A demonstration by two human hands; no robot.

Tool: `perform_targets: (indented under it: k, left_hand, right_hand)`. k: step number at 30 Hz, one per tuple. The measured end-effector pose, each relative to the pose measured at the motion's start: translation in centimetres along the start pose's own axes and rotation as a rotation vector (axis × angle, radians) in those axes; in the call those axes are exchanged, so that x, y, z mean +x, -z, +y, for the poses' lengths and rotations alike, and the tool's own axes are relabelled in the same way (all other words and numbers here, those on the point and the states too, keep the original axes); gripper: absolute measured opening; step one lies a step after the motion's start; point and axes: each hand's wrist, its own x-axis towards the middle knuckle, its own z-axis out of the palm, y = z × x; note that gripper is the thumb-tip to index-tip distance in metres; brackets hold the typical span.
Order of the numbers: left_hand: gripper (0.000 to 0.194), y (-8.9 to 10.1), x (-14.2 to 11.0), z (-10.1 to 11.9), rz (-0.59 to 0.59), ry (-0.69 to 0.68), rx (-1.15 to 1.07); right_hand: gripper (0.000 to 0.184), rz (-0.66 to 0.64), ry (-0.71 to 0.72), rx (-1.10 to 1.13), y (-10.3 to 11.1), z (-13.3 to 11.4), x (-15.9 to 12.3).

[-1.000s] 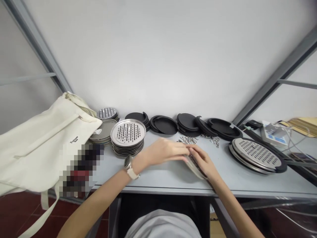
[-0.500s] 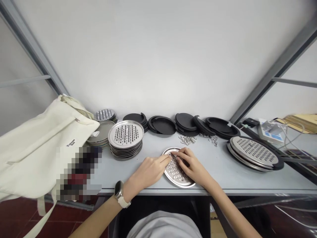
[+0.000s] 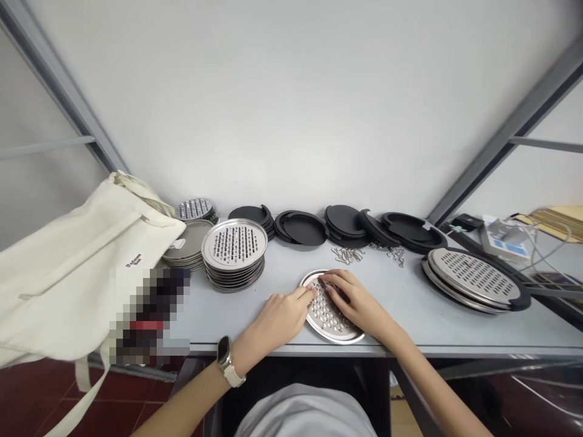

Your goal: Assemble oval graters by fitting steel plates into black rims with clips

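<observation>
A round metal grater plate [image 3: 334, 321] lies on the table near the front edge, holes and raised teeth facing up. At its upper left rim, my left hand [image 3: 286, 312] has its fingers drawn together and curled onto the plate. My right hand [image 3: 357, 300] rests across the plate's upper right part, its fingers bent and somewhat apart, fingertips touching the perforated surface. Any small thing under the fingertips is hidden. Left of my hands stands a stack of similar grater plates [image 3: 234, 249]. Small metal hooks [image 3: 348, 255] lie in a loose pile beyond my right hand.
Black round holders [image 3: 303, 229] are piled along the wall. Grater plates in a black holder [image 3: 478, 279] lie at the right, near a box with cables [image 3: 505, 237]. A cream bag [image 3: 91, 261] leans in from the left, beside grey discs [image 3: 194, 233] and another grater stack [image 3: 195, 209].
My left hand's fingers have drawn in from straight to more curled at the plate's rim. The right hand has settled flatter on the plate. The whole view has shifted slightly.
</observation>
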Motion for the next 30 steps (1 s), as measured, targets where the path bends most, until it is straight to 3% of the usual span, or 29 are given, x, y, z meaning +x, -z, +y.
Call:
perform_targets:
  k: [16, 23, 30]
  left_hand:
    - [0.04, -1.3, -0.2, 0.1, 0.062, 0.033, 0.015]
    - [0.043, -1.5, -0.2, 0.1, 0.105, -0.002, -0.011]
    - [0.047, -1.6, -0.2, 0.0, 0.104, -0.006, 0.02]
  right_hand:
    - [0.03, -0.005, -0.021, 0.099, 0.3, 0.3, 0.3]
    - [0.031, -0.028, -0.08, 0.052, 0.7, 0.8, 2.8]
    - [0.032, -0.185, -0.219, -0.017, 1.3, 0.7, 5.4]
